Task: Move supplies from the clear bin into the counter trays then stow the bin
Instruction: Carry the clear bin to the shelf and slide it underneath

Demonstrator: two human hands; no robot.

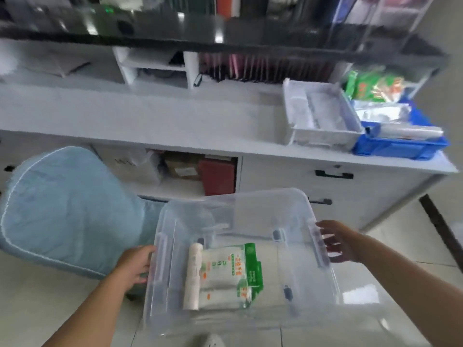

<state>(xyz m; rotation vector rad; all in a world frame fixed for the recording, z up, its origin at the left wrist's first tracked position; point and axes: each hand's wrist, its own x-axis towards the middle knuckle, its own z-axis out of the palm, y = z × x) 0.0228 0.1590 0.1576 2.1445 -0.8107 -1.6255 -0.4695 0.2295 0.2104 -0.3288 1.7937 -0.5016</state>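
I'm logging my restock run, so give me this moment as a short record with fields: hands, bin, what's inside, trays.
left hand: gripping the clear bin's left end
right hand: on the bin's right end
clear bin: held up over the floor, open, no lid
inside: one green and white packet, one pale roll beside it
counter trays: grey tray, blue tray, both already holding supplies

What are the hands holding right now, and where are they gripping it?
Both hands hold the clear bin by its short ends: the left hand on the left rim handle, the right hand on the right rim handle.
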